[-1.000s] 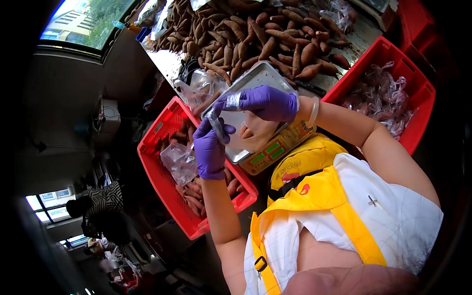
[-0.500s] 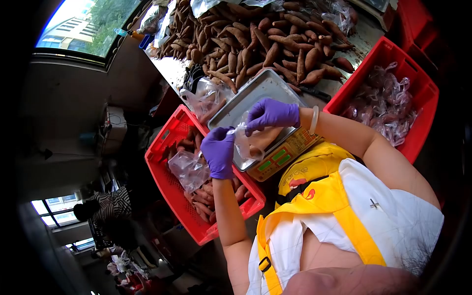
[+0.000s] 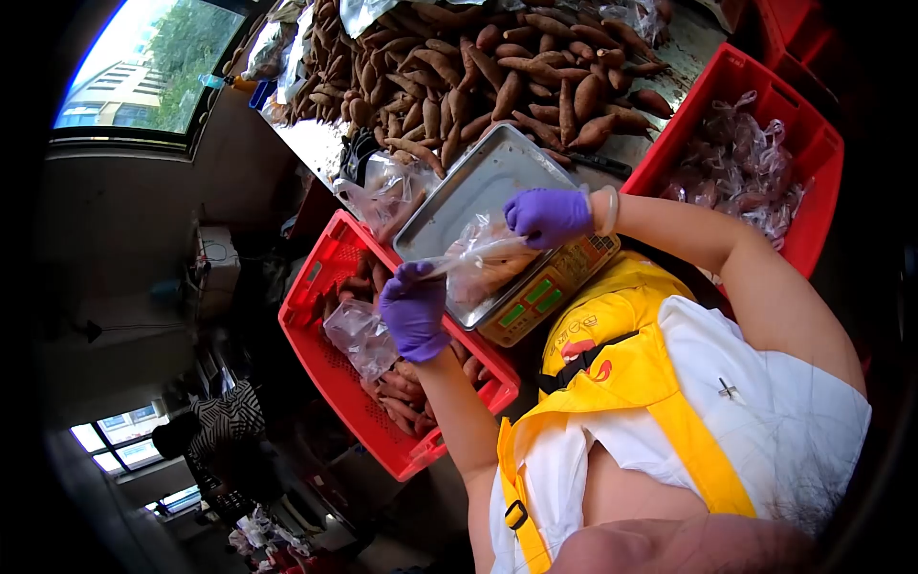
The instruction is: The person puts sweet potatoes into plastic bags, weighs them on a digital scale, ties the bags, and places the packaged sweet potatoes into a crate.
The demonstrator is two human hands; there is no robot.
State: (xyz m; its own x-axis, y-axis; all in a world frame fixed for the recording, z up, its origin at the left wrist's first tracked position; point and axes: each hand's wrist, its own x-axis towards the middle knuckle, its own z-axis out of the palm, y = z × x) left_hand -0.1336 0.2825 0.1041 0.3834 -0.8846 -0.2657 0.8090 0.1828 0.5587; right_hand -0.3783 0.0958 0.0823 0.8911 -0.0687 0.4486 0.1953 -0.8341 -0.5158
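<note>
While we look down on the scale tray (image 3: 512, 158), the clear plastic bag (image 3: 478, 277) sits over it, between our two gloved hands; whether its bulk touches the metal we cannot tell. Our left hand (image 3: 413, 311), beside the red crate (image 3: 411, 464), pinches one end of the stretched plastic, and our right hand (image 3: 550, 218), fingers curled, grips the other. The taut strip runs from hand to hand, neither clearly nearer the bulk

Can see a pale table (image 3: 688, 72), broadly heaped with sweet potatoes (image 3: 478, 81); can also make out plastic bags (image 3: 368, 11) along its far edge, a dark bar (image 3: 610, 165) nearer.
</note>
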